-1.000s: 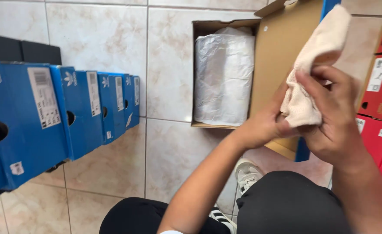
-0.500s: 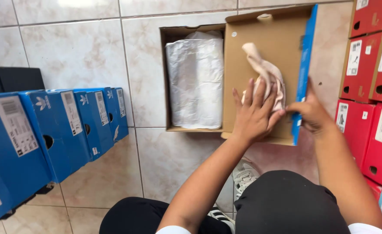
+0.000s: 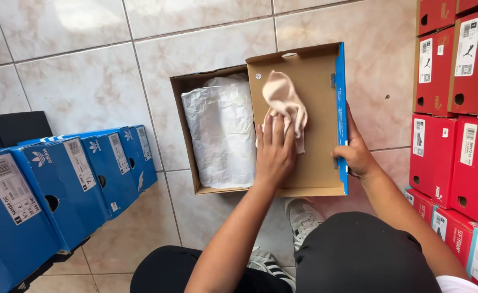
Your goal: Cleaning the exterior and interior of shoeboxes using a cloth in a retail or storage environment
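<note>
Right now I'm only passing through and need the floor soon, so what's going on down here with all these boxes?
A person sits on the tiled floor over an open shoebox. The left hand presses a pale cloth against the inside of the raised lid, while the right hand steadies the lid's blue edge. Crumpled white paper fills the box. Blue boxes line one side, red boxes the other.
</note>
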